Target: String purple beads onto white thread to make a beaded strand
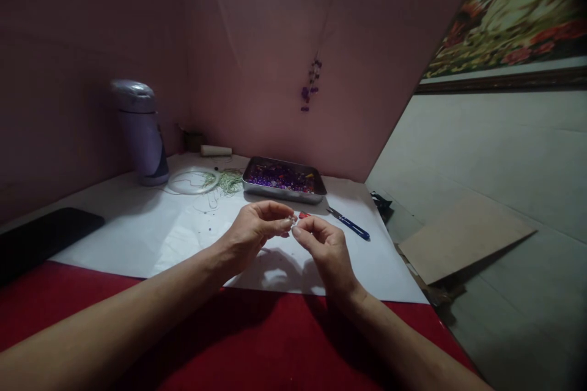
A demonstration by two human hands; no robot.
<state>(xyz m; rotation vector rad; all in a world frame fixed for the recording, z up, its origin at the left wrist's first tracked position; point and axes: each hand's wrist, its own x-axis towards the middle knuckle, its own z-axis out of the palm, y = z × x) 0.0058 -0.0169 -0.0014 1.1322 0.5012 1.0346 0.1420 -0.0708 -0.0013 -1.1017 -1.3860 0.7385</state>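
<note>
Fingers of both hands around small clear piece

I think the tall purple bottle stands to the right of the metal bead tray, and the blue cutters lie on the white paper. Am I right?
Not quite: the tall purple bottle stands to the left of the metal bead tray, as the head view shows. The blue cutters do lie on the white paper.
</note>
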